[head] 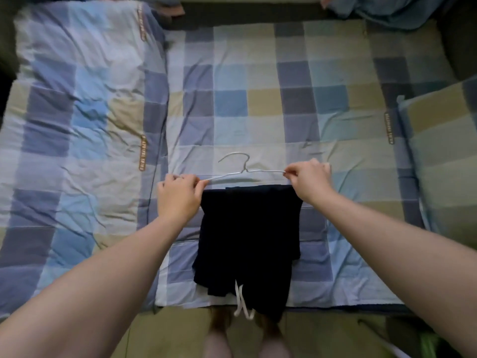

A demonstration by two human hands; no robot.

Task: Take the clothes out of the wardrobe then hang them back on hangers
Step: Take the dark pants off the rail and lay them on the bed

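Note:
A thin white wire hanger (242, 167) is held just above the bed, its hook pointing away from me. My left hand (178, 197) pinches the hanger's left shoulder and my right hand (311, 178) pinches its right end. A pair of black shorts (247, 239) with a white drawstring (241, 302) hangs folded over the hanger's bottom bar and drapes toward me over the bed's front edge.
The bed carries a checked blue, grey and beige sheet (258, 99). A rumpled duvet (77, 125) of the same pattern lies on the left, a matching pillow (444, 156) on the right. Blue cloth (387, 9) is bunched at the far right corner. My feet (245, 337) stand on the floor below.

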